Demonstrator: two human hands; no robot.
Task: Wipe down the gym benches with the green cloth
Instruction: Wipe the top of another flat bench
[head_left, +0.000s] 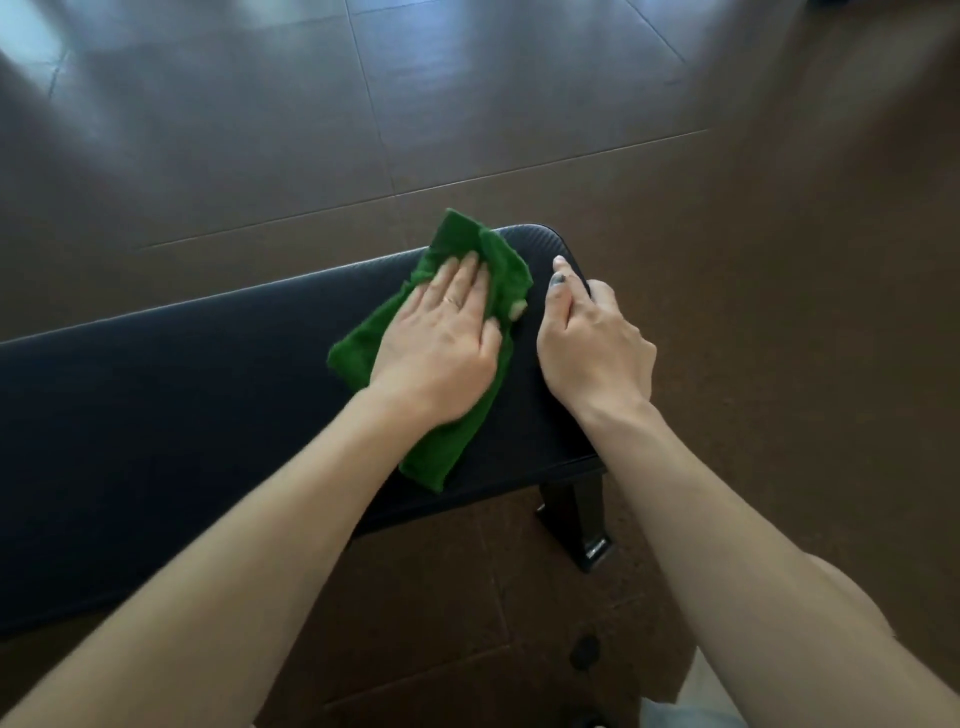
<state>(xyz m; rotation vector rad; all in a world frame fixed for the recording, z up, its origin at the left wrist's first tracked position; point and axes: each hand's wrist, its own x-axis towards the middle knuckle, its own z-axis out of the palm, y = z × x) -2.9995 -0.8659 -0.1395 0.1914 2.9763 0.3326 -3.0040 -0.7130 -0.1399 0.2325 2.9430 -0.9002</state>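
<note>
A black padded gym bench (171, 405) runs from the left edge to the middle of the view. The green cloth (457, 244) lies crumpled on the bench's right end, stretching from the far edge towards the near edge. My left hand (441, 343) presses flat on the cloth, fingers spread, a ring on one finger. My right hand (592, 343) grips the rounded right end of the bench pad, thumb on top and fingers wrapped over the edge.
A black metal bench leg (576, 525) stands under the right end. Dark brown rubber floor tiles (519, 104) with seams and bright reflections lie beyond and to the right of the bench.
</note>
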